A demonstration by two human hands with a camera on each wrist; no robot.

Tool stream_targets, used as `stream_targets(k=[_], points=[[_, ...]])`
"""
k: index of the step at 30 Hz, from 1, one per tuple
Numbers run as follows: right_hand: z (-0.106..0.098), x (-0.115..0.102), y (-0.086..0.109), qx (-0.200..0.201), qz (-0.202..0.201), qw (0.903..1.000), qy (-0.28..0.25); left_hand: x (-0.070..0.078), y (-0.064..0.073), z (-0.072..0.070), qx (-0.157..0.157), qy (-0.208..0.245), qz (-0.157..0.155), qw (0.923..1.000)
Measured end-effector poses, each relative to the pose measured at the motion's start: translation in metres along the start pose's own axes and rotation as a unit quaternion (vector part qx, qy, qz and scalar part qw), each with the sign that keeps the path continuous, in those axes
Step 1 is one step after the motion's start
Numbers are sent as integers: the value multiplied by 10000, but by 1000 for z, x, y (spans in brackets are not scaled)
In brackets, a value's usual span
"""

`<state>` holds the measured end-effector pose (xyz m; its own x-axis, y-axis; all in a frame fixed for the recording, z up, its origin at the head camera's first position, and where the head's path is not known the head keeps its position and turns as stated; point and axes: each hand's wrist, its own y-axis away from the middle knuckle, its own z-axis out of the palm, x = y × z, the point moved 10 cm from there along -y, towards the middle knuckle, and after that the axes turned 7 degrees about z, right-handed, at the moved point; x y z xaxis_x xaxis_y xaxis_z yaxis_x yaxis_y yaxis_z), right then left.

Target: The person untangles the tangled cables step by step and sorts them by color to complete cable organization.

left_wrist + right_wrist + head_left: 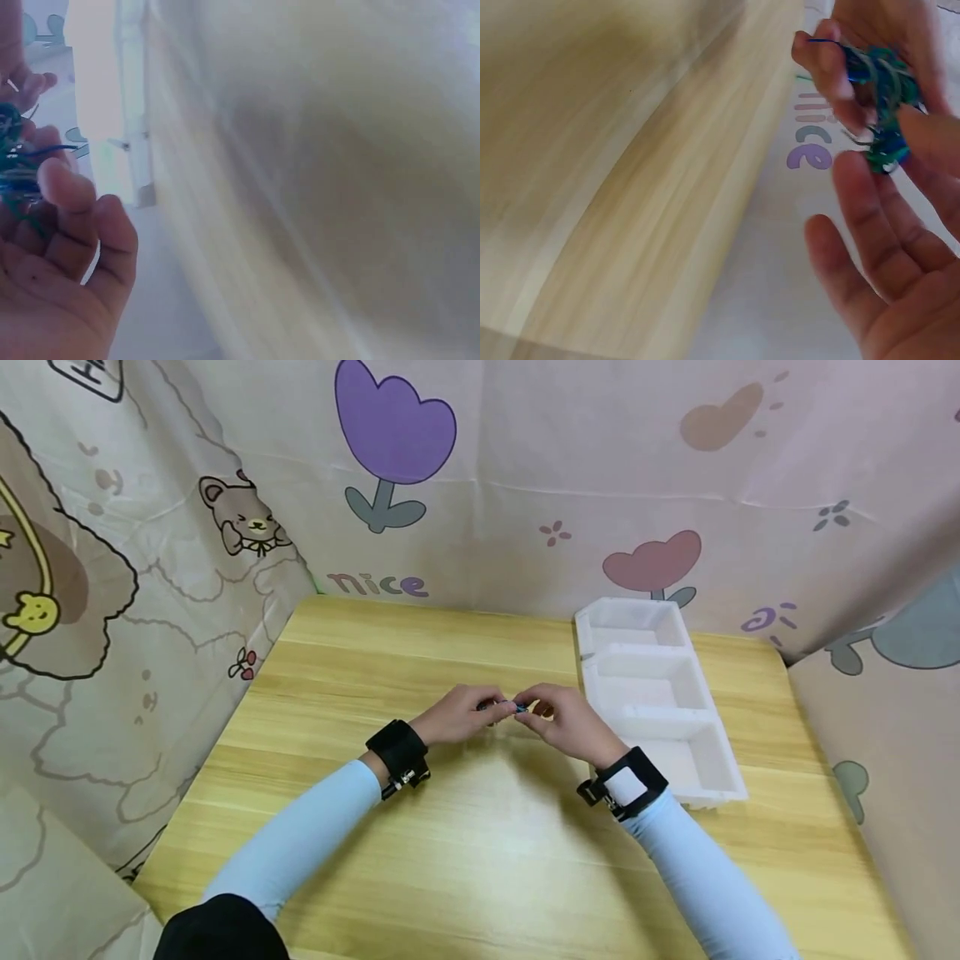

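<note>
A small twisted bundle of blue and green wire [889, 94] is held between both hands, with a few loose ends sticking out. My left hand [463, 712] grips one end of it with curled fingers. At the other end, my right hand [567, 718] pinches it between thumb and fingertips, its outer fingers loosely spread in the right wrist view. Only a sliver of the bundle shows between the fingertips in the head view. From the left wrist, the wire bundle [15, 176] is cut off by the frame's left edge.
A white tray [722, 739] with three compartments stands on the wooden table [450, 860], just beyond my right hand. Printed cloth [510, 435] hangs behind the table and at both sides. Each wrist wears a black strap with a camera.
</note>
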<state>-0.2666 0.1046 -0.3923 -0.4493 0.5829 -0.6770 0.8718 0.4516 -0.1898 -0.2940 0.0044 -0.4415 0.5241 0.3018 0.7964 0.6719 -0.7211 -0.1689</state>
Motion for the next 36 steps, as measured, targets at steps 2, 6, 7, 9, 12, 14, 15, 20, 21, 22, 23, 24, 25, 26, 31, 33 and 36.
stream_targets(k=[2, 6, 7, 9, 12, 14, 15, 20, 21, 22, 23, 24, 25, 26, 31, 33, 36], points=[[-5, 0, 1, 217, -8, 9997, -111, 7, -2, -6, 197, -75, 82, 9997], [-16, -3, 4, 743, -76, 9969, -228, 27, -4, -18, 686, -180, 375, 9968], [-18, -4, 5, 890, -74, 9957, -257, 32, -5, -20, 795, -142, 502, 9955], [-22, -4, 6, 1155, -62, 9924, -412, 43, -8, -21, 946, -70, 750, 9927], [-26, -6, 8, 1439, -58, 9869, -730, 55, -12, -20, 1051, 274, 955, 9895], [-26, -7, 9, 1545, -84, 9840, -888, 60, -14, -18, 1081, 521, 973, 9880], [-27, -8, 9, 1624, -92, 9827, -887, 62, -15, -17, 1090, 683, 954, 9871], [-35, -10, 11, 2082, 34, 9771, -435, 66, -19, -15, 1085, 1020, 804, 9856], [-37, -10, 11, 2143, 67, 9763, -283, 66, -20, -15, 1101, 937, 776, 9864], [-38, -11, 11, 2179, 88, 9758, -152, 66, -20, -15, 1119, 807, 745, 9876], [-38, -12, 11, 2197, 99, 9755, -53, 66, -20, -16, 1145, 676, 719, 9885], [-38, -12, 10, 2200, 109, 9754, 29, 66, -20, -17, 1179, 542, 703, 9891], [-38, -13, 10, 2188, 106, 9757, 82, 67, -20, -17, 1218, 409, 688, 9893], [-38, -14, 9, 2184, 100, 9757, 123, 67, -19, -18, 1263, 316, 689, 9891], [-40, -22, 9, 2224, 23, 9748, 158, 75, -17, -22, 1441, -7, 773, 9865], [-41, -28, 9, 2262, -119, 9735, 323, 79, -17, -23, 1464, -210, 835, 9855], [-42, -39, 9, 2295, -388, 9697, 740, 83, -18, -23, 1462, -530, 871, 9840]])
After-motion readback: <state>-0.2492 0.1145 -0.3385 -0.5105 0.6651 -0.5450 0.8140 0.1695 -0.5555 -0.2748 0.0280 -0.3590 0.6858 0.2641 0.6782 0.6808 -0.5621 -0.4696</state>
